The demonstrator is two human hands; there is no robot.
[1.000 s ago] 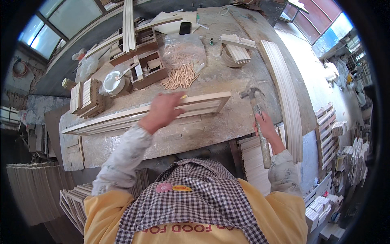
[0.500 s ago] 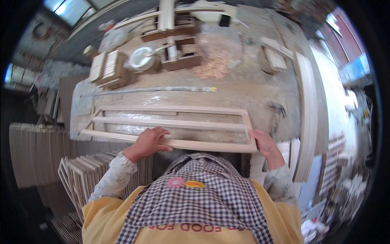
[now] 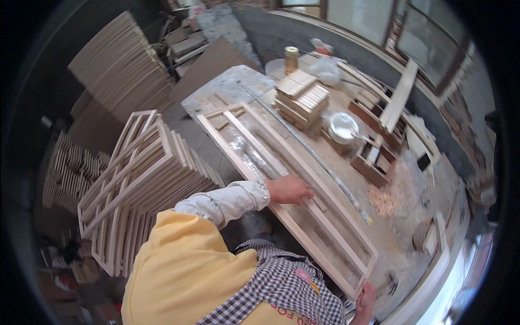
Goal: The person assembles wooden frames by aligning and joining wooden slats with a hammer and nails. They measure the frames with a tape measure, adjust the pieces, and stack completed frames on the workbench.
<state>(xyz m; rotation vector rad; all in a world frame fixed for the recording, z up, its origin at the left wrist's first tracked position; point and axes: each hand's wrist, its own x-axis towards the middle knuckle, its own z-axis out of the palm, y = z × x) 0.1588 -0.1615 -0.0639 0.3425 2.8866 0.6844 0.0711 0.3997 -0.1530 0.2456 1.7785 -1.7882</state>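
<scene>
A long pale wooden frame with a middle rail lies slantwise on the workbench, its far end up and to the left. My left hand reaches across the near rail and has its fingers closed on the middle rail. At the frame's near right corner, my right hand grips the end from outside; part of that hand runs out toward the lower edge. Both hands are on the same frame.
Many similar frames lean in a stack at my left. On the workbench are a yellow-tipped rod, a block pile, a white bucket, brown boxes, small wooden pegs and a hammer.
The view has swung left, bringing the stacked frames into sight. My left hand has gone from the near rail, fingers apart, to the middle rail. The right hand stays at the end corner.
</scene>
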